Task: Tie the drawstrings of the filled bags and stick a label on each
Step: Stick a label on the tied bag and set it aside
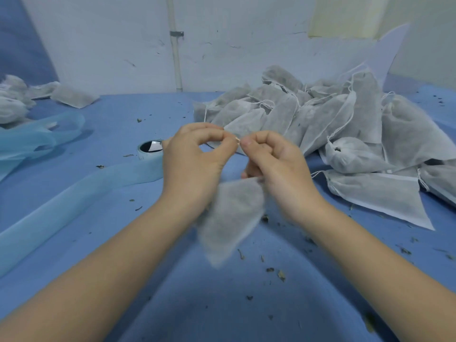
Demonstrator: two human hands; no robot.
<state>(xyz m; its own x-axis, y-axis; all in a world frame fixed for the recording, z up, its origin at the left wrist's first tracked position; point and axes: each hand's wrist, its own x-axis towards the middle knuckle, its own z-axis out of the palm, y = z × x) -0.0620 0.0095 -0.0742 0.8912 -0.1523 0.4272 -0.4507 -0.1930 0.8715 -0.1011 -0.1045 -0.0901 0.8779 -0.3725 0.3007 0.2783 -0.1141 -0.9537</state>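
Both hands are raised over the blue surface, near the middle of the view, with their fingertips meeting. The left hand has thumb and forefinger curled into a ring, its grip pinched together on a thin drawstring that shows only as a short pale bit between the two hands. The right hand meets it from the other side, its grip likewise clamped on the string, with the other fingers curled in. Below and between the wrists hangs a filled grey bag, blurred, its lower corner pointing down toward the surface; whether it touches the surface cannot be told. To the right, just behind the right hand, lies a large pile of bags of the same kind, white strings trailing loose from several of them. Just left of the left hand stands a pale blue roll, with a long strip of the same material running from it toward the near left edge. More pale blue strip lies bunched at the far left, and beyond it a few more bags. Dark crumbs are scattered over the surface, thickest near the right forearm. A white wall with an upright pipe stands behind.
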